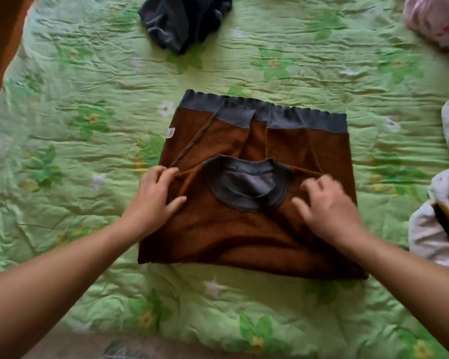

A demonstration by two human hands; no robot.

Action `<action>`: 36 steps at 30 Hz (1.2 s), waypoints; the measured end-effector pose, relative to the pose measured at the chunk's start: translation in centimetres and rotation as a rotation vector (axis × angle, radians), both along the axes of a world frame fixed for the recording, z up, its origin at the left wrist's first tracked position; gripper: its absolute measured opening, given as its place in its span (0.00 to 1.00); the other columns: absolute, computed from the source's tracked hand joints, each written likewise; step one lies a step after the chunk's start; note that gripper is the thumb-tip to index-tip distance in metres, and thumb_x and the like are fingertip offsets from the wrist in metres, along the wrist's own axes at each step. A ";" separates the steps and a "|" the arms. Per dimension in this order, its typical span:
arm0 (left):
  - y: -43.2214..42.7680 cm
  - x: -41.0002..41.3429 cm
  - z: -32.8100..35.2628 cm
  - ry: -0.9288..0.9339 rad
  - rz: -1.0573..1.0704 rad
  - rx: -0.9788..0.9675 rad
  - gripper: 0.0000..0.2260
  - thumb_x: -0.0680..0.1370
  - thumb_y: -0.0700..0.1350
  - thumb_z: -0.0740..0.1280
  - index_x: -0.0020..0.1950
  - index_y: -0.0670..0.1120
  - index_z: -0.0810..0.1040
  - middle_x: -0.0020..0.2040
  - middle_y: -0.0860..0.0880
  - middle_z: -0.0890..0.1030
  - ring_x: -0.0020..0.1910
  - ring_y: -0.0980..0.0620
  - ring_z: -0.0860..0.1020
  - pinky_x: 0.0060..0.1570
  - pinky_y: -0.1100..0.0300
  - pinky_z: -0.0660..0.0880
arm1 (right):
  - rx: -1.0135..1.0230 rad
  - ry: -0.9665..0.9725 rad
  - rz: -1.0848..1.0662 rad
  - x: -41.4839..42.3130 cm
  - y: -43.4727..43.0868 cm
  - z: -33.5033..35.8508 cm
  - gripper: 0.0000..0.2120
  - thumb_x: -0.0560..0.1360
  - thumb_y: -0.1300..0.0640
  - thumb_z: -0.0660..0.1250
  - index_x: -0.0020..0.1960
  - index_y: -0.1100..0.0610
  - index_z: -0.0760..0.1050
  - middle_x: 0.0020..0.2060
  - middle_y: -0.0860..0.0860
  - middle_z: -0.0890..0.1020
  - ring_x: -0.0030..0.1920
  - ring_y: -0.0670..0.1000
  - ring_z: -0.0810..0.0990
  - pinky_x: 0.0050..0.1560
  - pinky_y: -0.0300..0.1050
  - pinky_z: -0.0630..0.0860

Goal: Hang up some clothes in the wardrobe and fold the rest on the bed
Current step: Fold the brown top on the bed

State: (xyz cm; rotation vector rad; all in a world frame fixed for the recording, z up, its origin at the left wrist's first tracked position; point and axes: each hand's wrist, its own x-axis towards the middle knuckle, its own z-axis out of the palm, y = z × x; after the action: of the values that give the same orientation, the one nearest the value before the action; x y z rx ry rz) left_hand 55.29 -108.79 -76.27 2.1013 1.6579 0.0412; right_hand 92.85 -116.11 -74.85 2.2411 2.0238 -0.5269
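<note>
– Since the bed (88, 125) fills nearly the whole view, what covers it?

– A crinkled green quilt printed with flowers and leaves. Everything else lies on it.

– And the biggest garment?

– The brown sweater (244, 237), lying flat in the middle of the bed and partly folded into a rough rectangle. Its grey ribbed hem (309, 120) runs along the far edge, and its near edge is a fold closest to the person.

– Other clothes?

– A heap of pale clothes (430, 237) sits at the right edge, well apart from the sweater, with something dark and yellow tucked in it that I cannot make out. A crumpled dark grey garment (182, 22) lies at the far side, and a pink one (436, 19) in the far right corner.

– Where are the hands?

– Both are on the sweater, one on either side of the neckline. The left hand (153, 200) has its fingers curled over the cloth at one shoulder, thumb spread, gripping the fabric. The right hand (329, 206) is blurred, but its fingers are bent and pinch the other shoulder, where a ridge of cloth runs up to them.

– Smaller details?

– The grey collar (246, 200) lies open between the hands. A grey cuff (236, 114) rests against the hem. A small white label (170, 132) pokes out at the sweater's left edge.
</note>
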 end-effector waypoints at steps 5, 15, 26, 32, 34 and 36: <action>3.1 2.3 -0.5 0.002 0.284 -0.210 0.25 0.74 0.55 0.75 0.65 0.46 0.74 0.56 0.44 0.79 0.57 0.43 0.78 0.55 0.52 0.74 | -0.236 0.122 -0.472 2.0 3.4 -1.5 0.25 0.76 0.43 0.68 0.67 0.54 0.66 0.59 0.60 0.77 0.59 0.64 0.77 0.58 0.56 0.76; 2.2 0.0 -1.7 -0.012 0.445 -0.252 0.06 0.79 0.44 0.68 0.51 0.50 0.71 0.49 0.43 0.81 0.50 0.39 0.79 0.48 0.50 0.72 | -0.144 0.453 -0.570 4.0 0.4 -1.3 0.09 0.74 0.60 0.69 0.47 0.53 0.68 0.38 0.53 0.77 0.37 0.53 0.75 0.38 0.50 0.68; 10.6 4.8 3.7 -0.458 0.349 0.106 0.07 0.82 0.38 0.62 0.54 0.51 0.70 0.39 0.53 0.73 0.35 0.58 0.71 0.35 0.68 0.66 | 0.177 0.740 -0.704 8.6 7.6 -0.5 0.10 0.74 0.45 0.62 0.45 0.51 0.74 0.38 0.52 0.77 0.41 0.54 0.75 0.45 0.57 0.72; 19.3 7.0 0.1 -0.170 0.404 -0.054 0.18 0.81 0.42 0.65 0.71 0.50 0.68 0.59 0.40 0.75 0.57 0.40 0.77 0.60 0.49 0.74 | 0.027 0.388 -0.635 10.3 14.6 -2.2 0.28 0.80 0.46 0.64 0.75 0.53 0.61 0.65 0.62 0.75 0.65 0.64 0.74 0.66 0.57 0.69; 18.3 7.9 -1.7 -0.022 0.362 -0.077 0.25 0.80 0.46 0.66 0.76 0.50 0.64 0.69 0.37 0.67 0.68 0.36 0.69 0.71 0.46 0.66 | -0.003 0.187 -0.546 8.8 14.3 -2.8 0.34 0.79 0.43 0.63 0.79 0.52 0.54 0.72 0.64 0.65 0.71 0.66 0.65 0.71 0.60 0.64; 15.2 8.9 -2.8 0.063 0.238 -0.004 0.28 0.80 0.52 0.65 0.79 0.53 0.60 0.76 0.39 0.59 0.76 0.38 0.58 0.76 0.43 0.57 | -0.001 0.031 -0.348 6.5 12.5 -3.2 0.33 0.79 0.38 0.58 0.80 0.47 0.53 0.77 0.59 0.58 0.76 0.62 0.57 0.74 0.63 0.58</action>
State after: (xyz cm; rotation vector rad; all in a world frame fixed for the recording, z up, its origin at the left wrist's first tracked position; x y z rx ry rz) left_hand 64.17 -93.56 -79.03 1.9094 1.9362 0.0480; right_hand 99.31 -103.65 -78.04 2.6144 1.6467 -0.5888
